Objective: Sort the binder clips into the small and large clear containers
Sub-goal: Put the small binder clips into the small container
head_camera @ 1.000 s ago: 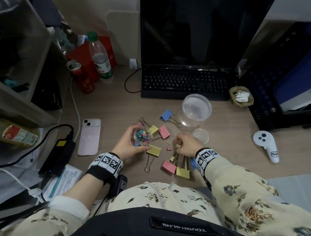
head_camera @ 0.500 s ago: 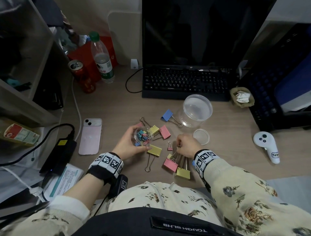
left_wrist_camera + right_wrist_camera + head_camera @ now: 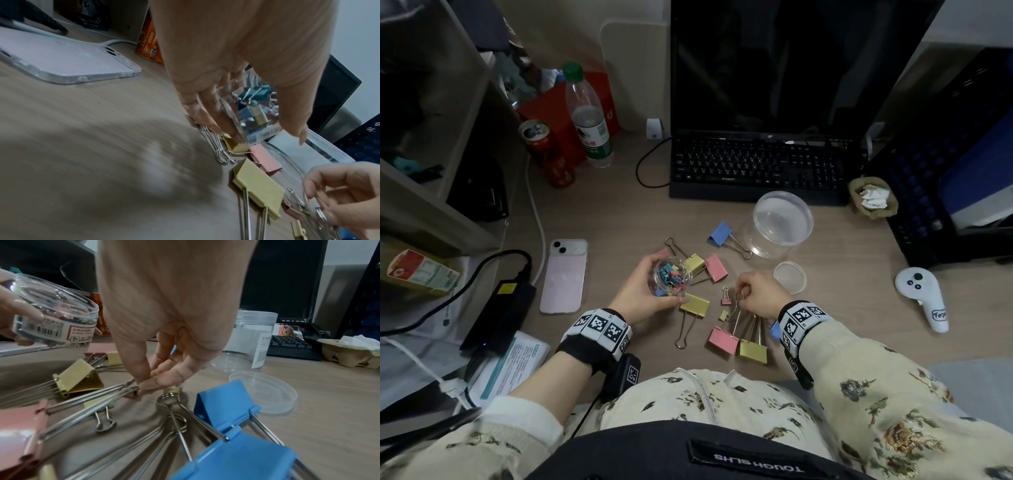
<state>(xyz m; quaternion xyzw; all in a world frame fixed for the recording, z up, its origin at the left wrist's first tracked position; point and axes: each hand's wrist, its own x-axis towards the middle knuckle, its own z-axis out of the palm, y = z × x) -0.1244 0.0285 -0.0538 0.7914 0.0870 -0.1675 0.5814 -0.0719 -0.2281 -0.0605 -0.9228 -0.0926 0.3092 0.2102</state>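
My left hand [image 3: 654,289] grips the small clear container [image 3: 670,277], tilted and holding several small coloured clips [image 3: 257,110]. My right hand [image 3: 741,295] pinches the wire handle end of a large pink clip [image 3: 723,339], thumb and forefinger tips [image 3: 144,381] together. A small pink clip [image 3: 725,297] and a small yellow clip [image 3: 722,315] lie just beside them. Large yellow [image 3: 694,305], yellow [image 3: 752,353], pink [image 3: 715,268] and blue [image 3: 720,233] clips lie around. The large clear container [image 3: 780,222] stands open behind, nothing visible in it. Another blue clip [image 3: 236,451] lies under my right wrist.
A small clear lid [image 3: 789,277] lies right of my right hand. A pink phone [image 3: 565,277] lies left, a black keyboard [image 3: 756,168] behind, a white controller [image 3: 924,298] at right. A bottle [image 3: 589,123], a red can [image 3: 548,154] and a tissue-filled cup [image 3: 873,197] stand at the back.
My right hand has shifted slightly left over the clips while keeping its pinch. The left hand and the small container have stayed in place.
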